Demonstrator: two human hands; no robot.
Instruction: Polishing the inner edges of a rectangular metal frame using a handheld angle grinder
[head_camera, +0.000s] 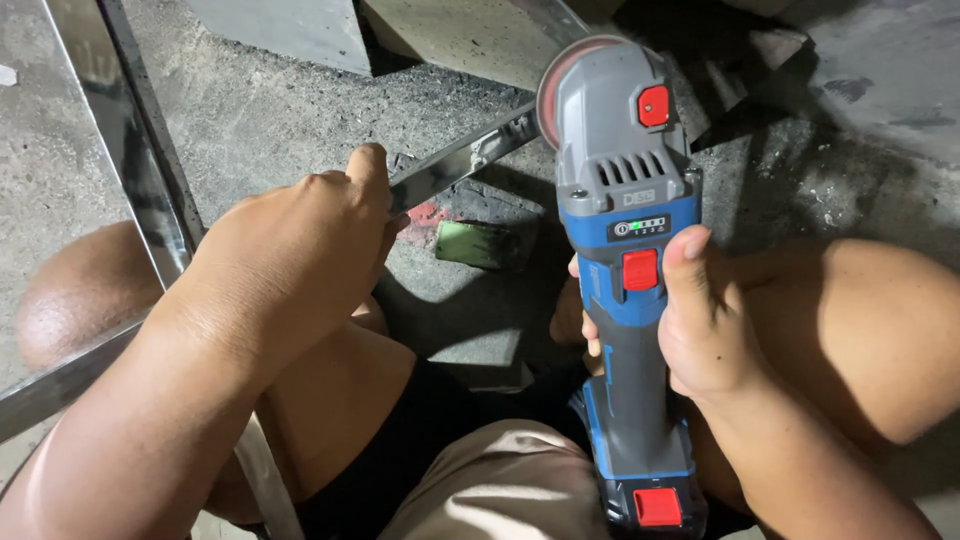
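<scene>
My right hand (690, 320) grips the body of a blue and grey cordless angle grinder (625, 250) with red buttons. Its disc (560, 85) stands at the end of a shiny metal bar (470, 158) that runs diagonally across the concrete floor. My left hand (300, 240) is closed around that same bar further down and to the left, holding it. My knees sit to both sides as I squat.
A second metal bar (135, 150) of the frame runs along the left side. A small green object (478, 244) lies on the floor under the bar. Concrete slabs (290, 25) lie at the top, with dark debris at the top right.
</scene>
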